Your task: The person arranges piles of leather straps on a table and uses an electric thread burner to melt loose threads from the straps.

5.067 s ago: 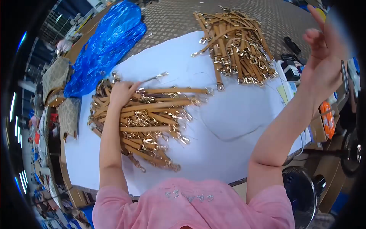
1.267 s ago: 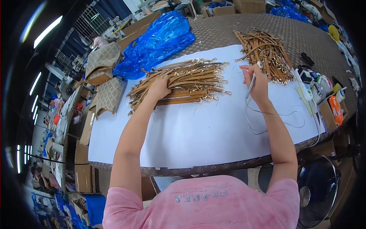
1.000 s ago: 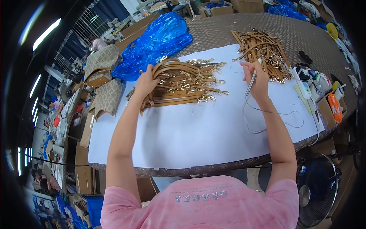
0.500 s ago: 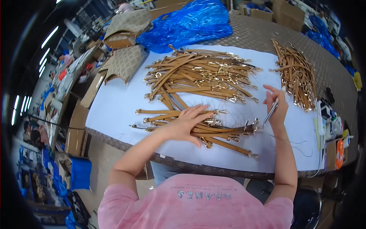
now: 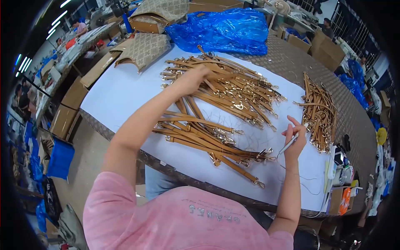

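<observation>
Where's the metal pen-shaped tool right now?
In the head view, the pen-shaped tool is right of centre, held in the right hand, its lower end beside the right end of the nearest strap bundle.

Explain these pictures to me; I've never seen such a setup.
There's no machine: a person works bare-handed, and every picture comes from one camera worn on that person's head, looking forward and down. On the white sheet over the table lie brown straps with metal fittings: a large pile, and a smaller group nearer the body. Another pile lies at the sheet's right edge. The left hand is at the large pile, too blurred to show its grip. The right hand holds a slim metal tool like a pen.
</observation>
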